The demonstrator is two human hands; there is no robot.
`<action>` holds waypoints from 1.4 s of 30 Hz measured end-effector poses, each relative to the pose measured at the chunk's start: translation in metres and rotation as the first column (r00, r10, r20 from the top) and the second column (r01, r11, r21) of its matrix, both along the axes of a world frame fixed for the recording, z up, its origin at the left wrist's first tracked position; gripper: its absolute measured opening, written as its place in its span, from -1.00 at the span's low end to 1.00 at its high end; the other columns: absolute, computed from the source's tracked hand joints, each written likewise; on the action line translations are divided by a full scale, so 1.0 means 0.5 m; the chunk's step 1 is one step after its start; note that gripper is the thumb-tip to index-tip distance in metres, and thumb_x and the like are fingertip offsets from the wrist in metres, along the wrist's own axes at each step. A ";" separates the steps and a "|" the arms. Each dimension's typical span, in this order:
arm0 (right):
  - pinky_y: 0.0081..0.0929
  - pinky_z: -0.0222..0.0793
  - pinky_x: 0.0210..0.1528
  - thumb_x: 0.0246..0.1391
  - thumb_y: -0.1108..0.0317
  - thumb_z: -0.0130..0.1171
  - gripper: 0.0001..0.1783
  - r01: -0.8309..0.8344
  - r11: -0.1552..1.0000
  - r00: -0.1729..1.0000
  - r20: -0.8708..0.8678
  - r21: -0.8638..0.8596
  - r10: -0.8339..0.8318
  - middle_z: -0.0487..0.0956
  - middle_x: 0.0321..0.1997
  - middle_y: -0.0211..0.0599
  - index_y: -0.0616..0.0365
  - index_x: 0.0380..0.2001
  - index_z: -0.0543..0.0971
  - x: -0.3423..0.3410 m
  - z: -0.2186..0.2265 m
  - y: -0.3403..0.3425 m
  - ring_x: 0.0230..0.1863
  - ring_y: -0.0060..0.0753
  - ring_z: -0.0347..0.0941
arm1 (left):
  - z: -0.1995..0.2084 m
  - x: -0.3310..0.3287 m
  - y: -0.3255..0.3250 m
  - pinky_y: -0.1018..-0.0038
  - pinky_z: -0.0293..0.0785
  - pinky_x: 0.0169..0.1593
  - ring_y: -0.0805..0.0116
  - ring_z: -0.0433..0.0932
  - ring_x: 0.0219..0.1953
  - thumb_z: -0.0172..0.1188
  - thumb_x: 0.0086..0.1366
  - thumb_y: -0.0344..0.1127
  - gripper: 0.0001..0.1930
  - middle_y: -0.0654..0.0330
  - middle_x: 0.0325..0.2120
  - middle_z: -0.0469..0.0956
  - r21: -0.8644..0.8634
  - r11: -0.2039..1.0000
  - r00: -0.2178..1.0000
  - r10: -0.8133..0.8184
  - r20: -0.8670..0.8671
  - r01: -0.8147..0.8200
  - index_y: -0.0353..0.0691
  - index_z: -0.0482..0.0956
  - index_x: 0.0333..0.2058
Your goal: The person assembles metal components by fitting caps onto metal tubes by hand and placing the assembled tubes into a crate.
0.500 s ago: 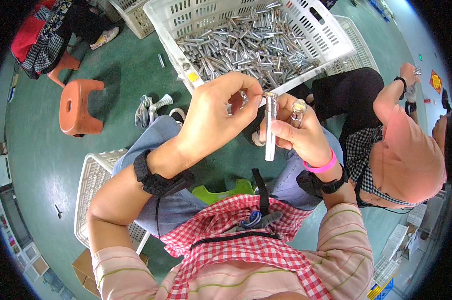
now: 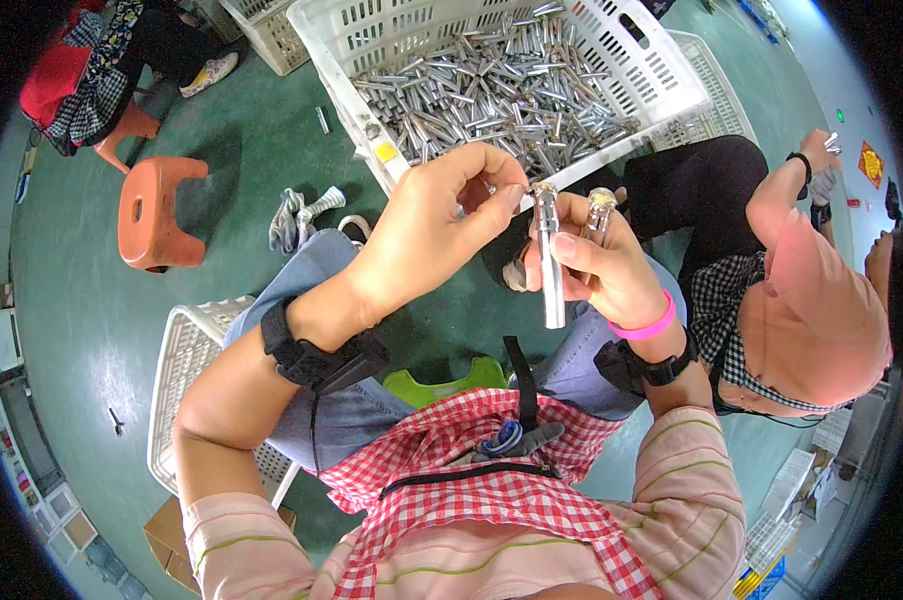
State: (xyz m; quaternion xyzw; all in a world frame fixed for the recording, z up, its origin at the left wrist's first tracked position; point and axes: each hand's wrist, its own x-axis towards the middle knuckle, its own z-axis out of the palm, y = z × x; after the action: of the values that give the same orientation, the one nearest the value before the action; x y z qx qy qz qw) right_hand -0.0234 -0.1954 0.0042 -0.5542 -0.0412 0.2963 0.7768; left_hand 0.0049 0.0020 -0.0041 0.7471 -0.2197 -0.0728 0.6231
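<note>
My right hand [image 2: 617, 262] grips a shiny metal tube [image 2: 552, 280] between thumb and fingers. The tube hangs nearly upright, its ringed upper end on top and its plain end down. A second metal tube [image 2: 600, 212] is tucked among the same fingers, with a yellowish tip. My left hand [image 2: 427, 220] is closed in a pinch, thumb and index fingertips right at the first tube's upper end. Whatever small thing the pinch holds is too small to make out.
Beyond my hands a white plastic crate [image 2: 367, 150] holds a heap of metal tubes [image 2: 492, 90]. A co-worker [image 2: 812, 310] sits close on the right. An orange stool [image 2: 157, 215], grey gloves [image 2: 302, 215] and a white basket [image 2: 172, 400] are on the left.
The tube in my right hand has shifted slightly right and down and tilted a little. The second tube has turned slightly more upright. My left hand's pinch stays at the tube's upper end.
</note>
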 end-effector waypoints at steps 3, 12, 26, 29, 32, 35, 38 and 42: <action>-0.79 -0.05 -0.75 0.04 0.27 0.11 -0.73 -0.011 0.999 1.000 -0.015 0.032 0.012 0.53 -0.51 -0.09 0.26 -0.35 0.37 0.000 0.001 0.000 -0.77 -0.75 0.15 | -0.001 0.000 0.000 0.65 0.36 -0.26 0.62 0.39 -0.36 0.06 0.20 -0.40 -0.83 0.31 -0.42 0.44 -0.041 0.999 0.998 -0.032 -0.046 0.030 -0.37 0.42 -0.27; -0.78 -0.04 -0.75 0.05 0.26 0.09 -0.74 -0.063 0.996 0.995 -0.070 0.069 0.068 0.52 -0.50 -0.04 0.25 -0.33 0.39 0.002 0.007 -0.001 -0.79 -0.73 0.11 | -0.008 0.004 0.001 0.72 0.32 -0.34 0.68 0.36 -0.38 0.03 0.25 -0.34 -0.82 0.35 -0.41 0.42 -0.258 0.958 0.953 -0.186 -0.239 0.122 -0.34 0.40 -0.25; -0.79 -0.05 -0.73 0.02 0.23 0.15 -0.69 -0.046 0.998 0.998 -0.043 0.050 0.048 0.52 -0.51 -0.07 0.23 -0.32 0.34 0.000 -0.002 -0.003 -0.77 -0.74 0.13 | 0.001 0.001 0.001 0.66 0.35 -0.29 0.63 0.39 -0.38 0.11 0.15 -0.42 -0.84 0.31 -0.42 0.46 0.020 0.998 0.998 -0.058 -0.004 0.058 -0.37 0.44 -0.30; -0.79 -0.03 -0.73 0.01 0.26 0.14 -0.71 -0.061 0.995 0.995 -0.073 0.075 0.066 0.52 -0.52 -0.05 0.24 -0.33 0.37 0.002 0.004 -0.004 -0.78 -0.73 0.13 | -0.007 0.005 0.003 0.67 0.34 -0.28 0.64 0.38 -0.38 0.10 0.17 -0.40 -0.83 0.33 -0.43 0.44 -0.075 0.992 0.993 -0.104 -0.061 0.099 -0.36 0.43 -0.29; -0.78 0.00 -0.74 0.01 0.27 0.11 -0.74 -0.066 0.995 0.994 -0.080 0.081 0.073 0.52 -0.53 -0.04 0.25 -0.33 0.40 0.002 0.005 -0.005 -0.79 -0.71 0.13 | -0.011 0.005 0.002 0.69 0.32 -0.31 0.66 0.35 -0.40 0.10 0.19 -0.36 -0.83 0.35 -0.46 0.42 -0.264 0.956 0.955 -0.188 -0.230 0.125 -0.33 0.42 -0.29; -0.78 0.02 -0.74 0.03 0.28 0.06 -0.76 -0.083 0.992 0.993 -0.078 0.099 0.091 0.52 -0.55 -0.05 0.25 -0.31 0.42 0.002 0.000 -0.009 -0.80 -0.70 0.12 | -0.006 0.008 0.001 0.71 0.25 -0.39 0.68 0.30 -0.46 0.09 0.20 -0.33 -0.84 0.38 -0.51 0.38 -0.316 0.936 0.916 -0.257 -0.308 0.156 -0.30 0.42 -0.31; -0.78 0.02 -0.75 0.03 0.28 0.03 -0.76 -0.117 0.987 0.989 -0.076 0.105 0.126 0.52 -0.55 -0.06 0.23 -0.29 0.43 0.003 0.000 -0.008 -0.80 -0.69 0.12 | -0.008 0.009 0.003 0.72 0.17 -0.44 0.69 0.24 -0.51 0.08 0.21 -0.29 -0.82 0.40 -0.54 0.35 -0.338 0.927 0.900 -0.281 -0.333 0.164 -0.30 0.42 -0.34; -0.77 0.03 -0.74 0.04 0.29 0.00 -0.77 -0.130 0.985 0.987 -0.082 0.116 0.140 0.52 -0.54 -0.07 0.23 -0.28 0.43 0.003 -0.003 -0.010 -0.79 -0.68 0.15 | 0.000 0.011 0.005 0.71 0.16 -0.44 0.67 0.24 -0.53 0.09 0.20 -0.26 -0.79 0.40 -0.56 0.34 -0.336 0.926 0.877 -0.298 -0.377 0.171 -0.31 0.41 -0.35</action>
State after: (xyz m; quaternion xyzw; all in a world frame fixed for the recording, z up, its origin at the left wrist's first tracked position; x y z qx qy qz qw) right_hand -0.0219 -0.2002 0.0026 -0.4925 -0.0601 0.3701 0.7854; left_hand 0.0101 0.0044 -0.0041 0.5805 -0.1781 -0.2748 0.7455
